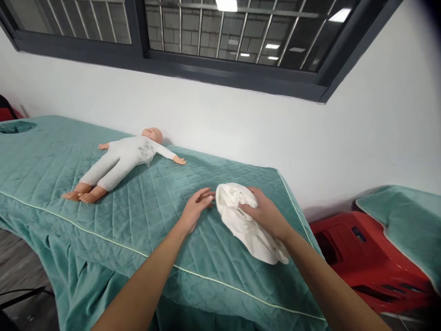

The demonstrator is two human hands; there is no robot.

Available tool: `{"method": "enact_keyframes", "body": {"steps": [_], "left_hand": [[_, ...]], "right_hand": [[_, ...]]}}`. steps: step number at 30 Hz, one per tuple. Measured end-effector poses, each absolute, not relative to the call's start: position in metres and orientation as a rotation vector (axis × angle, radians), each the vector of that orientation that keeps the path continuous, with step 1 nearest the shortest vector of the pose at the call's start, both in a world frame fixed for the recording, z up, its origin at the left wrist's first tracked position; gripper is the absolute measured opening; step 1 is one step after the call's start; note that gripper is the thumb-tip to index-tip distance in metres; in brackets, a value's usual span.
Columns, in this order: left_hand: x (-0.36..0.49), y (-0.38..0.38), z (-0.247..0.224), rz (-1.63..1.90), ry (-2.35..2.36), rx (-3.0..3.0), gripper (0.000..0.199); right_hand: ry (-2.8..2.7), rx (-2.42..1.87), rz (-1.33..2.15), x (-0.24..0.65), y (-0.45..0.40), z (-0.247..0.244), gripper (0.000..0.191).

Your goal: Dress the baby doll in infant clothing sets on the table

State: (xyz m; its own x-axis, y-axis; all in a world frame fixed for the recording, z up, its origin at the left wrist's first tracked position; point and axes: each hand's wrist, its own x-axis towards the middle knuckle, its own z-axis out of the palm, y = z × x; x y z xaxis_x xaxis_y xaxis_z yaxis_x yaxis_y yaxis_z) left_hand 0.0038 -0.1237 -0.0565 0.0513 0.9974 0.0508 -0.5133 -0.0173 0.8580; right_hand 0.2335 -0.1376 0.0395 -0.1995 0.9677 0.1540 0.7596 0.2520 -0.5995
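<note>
A bunched white cloth garment (237, 216) is over the right end of the green quilted bed cover (155, 220). My right hand (267, 211) grips it from the right, thumb on top and fingers behind its far edge. Its lower end droops toward me. Just left of the garment is my left hand (198, 207), fingers curved and apart, fingertips close to the fabric edge; whether they touch is unclear. Farther left, a baby doll (127, 154) in white clothing lies on its back, arms spread and feet toward me.
Behind the bed rises a white wall (241, 124) with a dark-framed, barred window (227, 69). To the right are red plastic stools (365, 248), partly under another green cover (406, 220). The bed has a face hole (17, 127) at its far left.
</note>
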Motion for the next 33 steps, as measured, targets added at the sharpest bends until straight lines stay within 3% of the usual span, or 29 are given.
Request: {"method": "enact_keyframes", "body": {"steps": [6,14,19,21,26,33], "left_hand": [[-0.007,-0.129,-0.059,1.410,0.575,0.640,0.052],[-0.004,-0.126,-0.058,1.421,0.669,0.633,0.072],[-0.003,-0.126,-0.055,1.429,0.710,0.709,0.061],[-0.002,-0.126,-0.055,1.421,0.715,0.682,0.054],[0.003,-0.124,-0.054,1.459,0.703,0.649,0.034],[0.004,-0.120,-0.057,1.495,0.679,0.610,0.027]], "right_hand": [[-2.252,-1.267,0.872,0.177,-0.116,0.048,0.045],[-2.711,-1.262,0.871,0.182,-0.077,0.067,0.044],[-2.941,-1.244,0.776,0.180,-0.053,0.087,0.029],[-2.969,-1.287,0.639,0.178,-0.046,0.088,0.026],[-2.655,-1.435,-0.120,0.170,-0.058,0.067,0.034],[-2.380,-1.271,-0.136,0.169,-0.102,0.024,0.034]]}}
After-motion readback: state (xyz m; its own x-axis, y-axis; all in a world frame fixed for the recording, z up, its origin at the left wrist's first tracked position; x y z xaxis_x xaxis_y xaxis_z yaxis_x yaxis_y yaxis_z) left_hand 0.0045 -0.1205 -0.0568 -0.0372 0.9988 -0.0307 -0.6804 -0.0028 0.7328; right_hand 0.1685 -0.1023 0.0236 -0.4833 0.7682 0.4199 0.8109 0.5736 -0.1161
